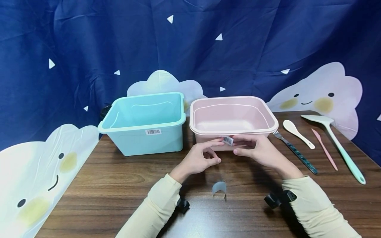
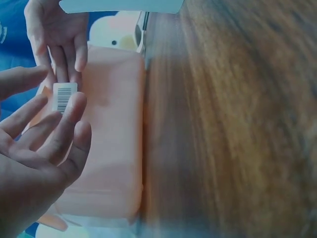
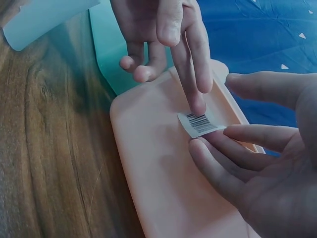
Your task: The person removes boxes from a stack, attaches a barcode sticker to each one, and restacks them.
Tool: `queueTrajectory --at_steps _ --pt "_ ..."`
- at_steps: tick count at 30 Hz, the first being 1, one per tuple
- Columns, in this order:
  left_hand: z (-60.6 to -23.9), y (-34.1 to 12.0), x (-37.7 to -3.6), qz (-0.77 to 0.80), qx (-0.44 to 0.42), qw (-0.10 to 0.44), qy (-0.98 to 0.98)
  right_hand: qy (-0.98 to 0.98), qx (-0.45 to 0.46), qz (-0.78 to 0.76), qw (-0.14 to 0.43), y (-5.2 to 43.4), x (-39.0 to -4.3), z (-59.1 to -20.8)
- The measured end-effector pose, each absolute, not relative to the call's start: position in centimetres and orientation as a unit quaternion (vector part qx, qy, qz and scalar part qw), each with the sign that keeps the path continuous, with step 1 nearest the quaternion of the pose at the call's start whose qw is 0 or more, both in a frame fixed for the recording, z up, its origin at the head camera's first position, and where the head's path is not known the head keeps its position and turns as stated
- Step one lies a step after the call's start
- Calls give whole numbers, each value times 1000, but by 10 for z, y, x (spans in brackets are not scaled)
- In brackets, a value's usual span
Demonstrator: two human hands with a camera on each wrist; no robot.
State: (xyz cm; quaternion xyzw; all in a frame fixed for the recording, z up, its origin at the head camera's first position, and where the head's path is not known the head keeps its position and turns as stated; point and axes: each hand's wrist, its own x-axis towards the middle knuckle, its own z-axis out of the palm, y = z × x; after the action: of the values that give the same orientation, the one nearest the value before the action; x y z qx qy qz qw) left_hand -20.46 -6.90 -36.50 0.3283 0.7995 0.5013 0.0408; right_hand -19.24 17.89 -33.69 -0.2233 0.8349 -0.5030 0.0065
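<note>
A white barcode sticker (image 1: 228, 140) is at the front wall of the pink plastic bin (image 1: 233, 133), under its rim and slightly tilted. From the left, my left hand (image 1: 200, 157) touches the sticker's edge with a fingertip, its other fingers loosely bent. My right hand (image 1: 262, 152) comes in from the right, fingertips at the opposite edge. In the right wrist view the sticker (image 3: 199, 124) looks a little lifted at one side. Whether the right fingers pinch it is hard to see.
Left of the pink bin stands a turquoise bin (image 1: 153, 140) with its own barcode sticker. On the right lie a fork (image 1: 296, 152), a white spoon (image 1: 297, 133), a pink knife (image 1: 325, 149) and a mint-handled spatula (image 1: 342, 148). A bent pale strip (image 1: 219, 186) stands on the table before me.
</note>
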Motion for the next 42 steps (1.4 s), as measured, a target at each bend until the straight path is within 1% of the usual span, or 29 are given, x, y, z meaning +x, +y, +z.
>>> queueTrajectory --at_steps 7,18,25,36,42 --pt "-366 -69 -205 494 330 41 803 834 -217 -507 15 180 -191 -335" --pt "-364 -70 -204 494 328 43 804 856 -215 -471 -1 179 -188 -326" --pt "-364 -70 -204 498 327 43 802 853 -213 -477 10 179 -186 -323" --pt "-363 -69 -204 494 327 45 804 864 -217 -455 10 186 -183 -315" --pt "-364 -68 -204 493 331 42 804 856 -223 -467 24 184 -183 -317"
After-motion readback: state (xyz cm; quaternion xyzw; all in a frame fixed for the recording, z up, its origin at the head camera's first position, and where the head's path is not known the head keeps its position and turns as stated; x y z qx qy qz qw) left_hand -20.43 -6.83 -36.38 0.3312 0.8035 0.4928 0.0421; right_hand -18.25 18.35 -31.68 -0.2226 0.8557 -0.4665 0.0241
